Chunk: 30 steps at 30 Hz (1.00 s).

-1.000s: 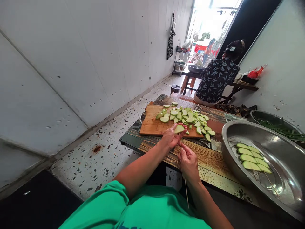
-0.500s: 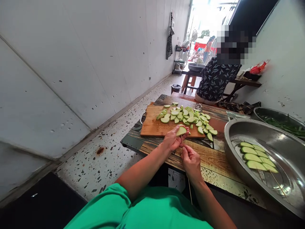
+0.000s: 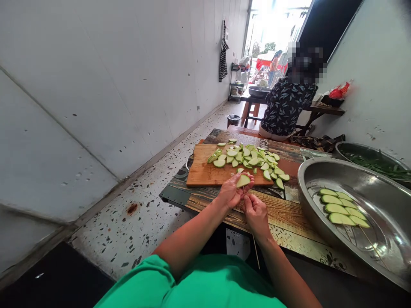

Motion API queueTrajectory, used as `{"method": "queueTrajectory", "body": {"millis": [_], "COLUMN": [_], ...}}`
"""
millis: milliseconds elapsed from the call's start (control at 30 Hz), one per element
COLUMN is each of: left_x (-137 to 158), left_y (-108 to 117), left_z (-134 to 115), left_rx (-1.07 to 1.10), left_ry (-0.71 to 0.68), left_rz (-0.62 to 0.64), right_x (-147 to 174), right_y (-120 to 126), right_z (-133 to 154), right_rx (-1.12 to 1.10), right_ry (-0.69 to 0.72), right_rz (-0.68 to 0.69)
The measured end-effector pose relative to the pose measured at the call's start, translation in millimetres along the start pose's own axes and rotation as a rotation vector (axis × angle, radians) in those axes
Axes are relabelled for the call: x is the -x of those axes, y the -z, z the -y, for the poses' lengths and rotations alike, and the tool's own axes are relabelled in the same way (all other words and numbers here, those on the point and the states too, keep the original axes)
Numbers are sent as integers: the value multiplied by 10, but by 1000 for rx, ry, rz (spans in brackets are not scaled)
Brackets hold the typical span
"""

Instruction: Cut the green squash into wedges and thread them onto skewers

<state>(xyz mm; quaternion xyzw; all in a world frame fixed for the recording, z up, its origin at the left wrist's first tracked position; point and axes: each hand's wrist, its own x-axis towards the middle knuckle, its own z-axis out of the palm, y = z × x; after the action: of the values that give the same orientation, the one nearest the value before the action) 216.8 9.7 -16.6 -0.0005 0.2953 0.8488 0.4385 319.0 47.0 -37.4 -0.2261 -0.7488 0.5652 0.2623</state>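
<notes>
My left hand (image 3: 232, 191) holds a half-round zucchini slice (image 3: 243, 181) between thumb and fingers, above the front edge of the cutting board. Pinched in my right hand (image 3: 256, 212) is a thin wooden skewer (image 3: 256, 253), its upper end at the slice's lower edge and its tail hanging below the hand. How deep the tip sits in the slice I cannot tell. Many loose zucchini slices (image 3: 253, 161) lie heaped on the wooden cutting board (image 3: 202, 171), some spilling off its right side. Skewered slices (image 3: 336, 208) rest in the large metal basin (image 3: 303, 171) at the right.
The patterned wooden table (image 3: 199, 202) carries the board and basin. Behind the basin stands another metal bowl (image 3: 340, 147) with green vegetables (image 3: 379, 164). A person in a dark patterned shirt (image 3: 287, 107) sits beyond the table, back turned. A bin (image 3: 233, 119) stands on the floor.
My right hand has shifted up the skewer, closer to the slice and my left fingers. The whole view has shifted slightly; the left hand still holds the slice.
</notes>
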Motion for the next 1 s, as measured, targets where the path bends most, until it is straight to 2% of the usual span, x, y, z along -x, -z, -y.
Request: {"method": "queueTrajectory", "body": {"millis": [200, 367, 467, 600, 800, 900, 1000], "left_x": [-22, -44, -34, -12, 80, 126, 166], "left_y": [4, 40, 50, 31, -36, -81, -89], "left_z": [-149, -369, -401, -339, -106, -25, 69], "left_rx": [3, -7, -54, -100, -136, -140, -179], "left_ry": [-91, -162, -186, -182, -89, -110, -54], "left_rz": [12, -47, -25, -7, 25, 44, 50], "right_x": [4, 249, 361, 410, 341, 311, 293], "right_y": [106, 215, 207, 157, 154, 162, 161], "right_z": [39, -23, -45, -43, -9, -7, -38], "right_rx": [-95, 55, 149, 203, 256, 278, 306], "right_ry": [-85, 37, 109, 151, 208, 219, 204], "right_rz": [133, 135, 118, 91, -12, -15, -35]}}
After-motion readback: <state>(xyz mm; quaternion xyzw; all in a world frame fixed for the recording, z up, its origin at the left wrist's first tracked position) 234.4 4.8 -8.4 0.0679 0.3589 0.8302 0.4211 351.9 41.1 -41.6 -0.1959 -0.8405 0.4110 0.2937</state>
